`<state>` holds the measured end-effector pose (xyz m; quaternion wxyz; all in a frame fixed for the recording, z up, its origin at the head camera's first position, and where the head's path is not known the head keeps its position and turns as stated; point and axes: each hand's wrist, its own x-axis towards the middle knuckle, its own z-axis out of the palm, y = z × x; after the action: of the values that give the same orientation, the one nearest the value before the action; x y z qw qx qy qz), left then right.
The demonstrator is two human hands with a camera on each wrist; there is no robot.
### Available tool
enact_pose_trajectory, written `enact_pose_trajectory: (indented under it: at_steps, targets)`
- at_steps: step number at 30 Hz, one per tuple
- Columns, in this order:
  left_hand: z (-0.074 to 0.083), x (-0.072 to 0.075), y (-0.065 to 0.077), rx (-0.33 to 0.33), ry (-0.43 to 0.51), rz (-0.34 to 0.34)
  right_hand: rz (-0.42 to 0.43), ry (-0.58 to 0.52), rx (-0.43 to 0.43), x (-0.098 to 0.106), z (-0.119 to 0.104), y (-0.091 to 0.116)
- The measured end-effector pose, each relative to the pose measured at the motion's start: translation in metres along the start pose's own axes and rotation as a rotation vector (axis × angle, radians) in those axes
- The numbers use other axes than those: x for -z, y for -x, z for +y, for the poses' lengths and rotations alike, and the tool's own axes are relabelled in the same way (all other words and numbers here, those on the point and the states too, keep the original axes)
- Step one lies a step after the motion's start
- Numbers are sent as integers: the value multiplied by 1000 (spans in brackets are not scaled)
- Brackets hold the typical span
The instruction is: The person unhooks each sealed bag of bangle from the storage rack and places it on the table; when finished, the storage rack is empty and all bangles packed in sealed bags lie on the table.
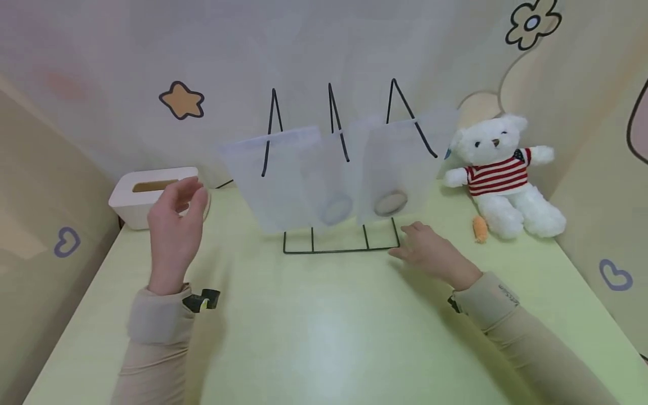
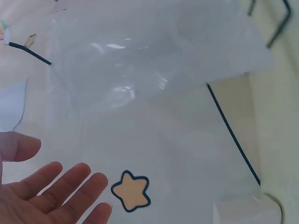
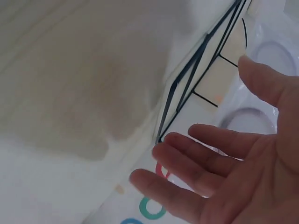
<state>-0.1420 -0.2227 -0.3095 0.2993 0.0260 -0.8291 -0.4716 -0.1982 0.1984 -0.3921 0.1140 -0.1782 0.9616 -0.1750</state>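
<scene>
A black wire rack (image 1: 334, 251) stands on the table with translucent plastic bags hanging from its upright prongs. The left bag (image 1: 268, 180) looks flat, while round ring-shaped items show low in the middle bag (image 1: 324, 174) and the right bag (image 1: 405, 152). My left hand (image 1: 177, 230) is raised at the left, fingers loosely bent and holding nothing; the left wrist view has its fingers apart from the bag (image 2: 140, 60). Beside the rack's front right corner is my right hand (image 1: 430, 253). In the right wrist view its extended fingers (image 3: 182, 168) grip nothing.
A white tissue box (image 1: 126, 188) stands at the back left, behind my left hand. At the back right a white teddy bear (image 1: 498, 174) in a striped shirt sits against the wall, with a small orange object (image 1: 480, 229) by its foot.
</scene>
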Motion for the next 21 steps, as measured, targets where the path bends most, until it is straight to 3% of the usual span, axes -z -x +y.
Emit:
enact_pose_trajectory:
  at_steps: [3, 11, 21]
  targets:
    - [9, -6, 0, -5, 87, 35, -20, 22, 6, -10, -3, -7]
    - [26, -19, 0, 12, 183, 6, 9, 73, -37, -21, -4, -17]
    - [21, -31, -5, 72, 211, -21, 25, 136, -14, -21, -4, -18]
